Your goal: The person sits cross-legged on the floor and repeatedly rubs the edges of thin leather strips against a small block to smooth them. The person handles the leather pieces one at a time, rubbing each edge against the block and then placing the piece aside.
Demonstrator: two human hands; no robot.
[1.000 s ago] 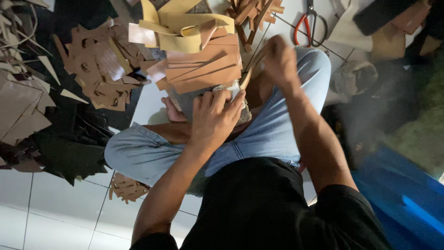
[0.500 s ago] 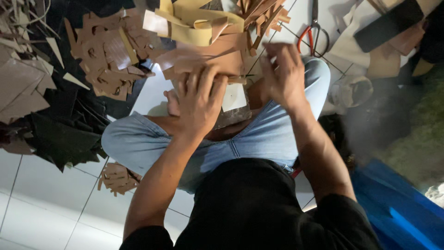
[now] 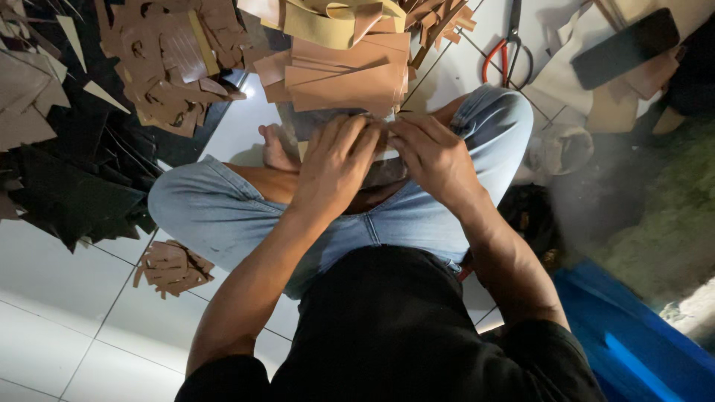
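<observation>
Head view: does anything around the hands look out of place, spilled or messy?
Yes. Brown cut-out scraps lie loose on the white floor tiles beside the knee, apart from the big scrap heap. The left hand and right hand press together at the tan strip stack.

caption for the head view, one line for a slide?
Seated person's left hand and right hand press a pale piece beside stacked tan strips.

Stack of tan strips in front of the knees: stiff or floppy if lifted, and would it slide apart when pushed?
The tan strip stack probably flexes rather than holds flat: the yellowish strips on top curl and fold over. Strips look thin, so likely light. The edges sit fanned and uneven, so a push would probably shear the pile apart. Both the left hand and right hand work just below it.
</observation>
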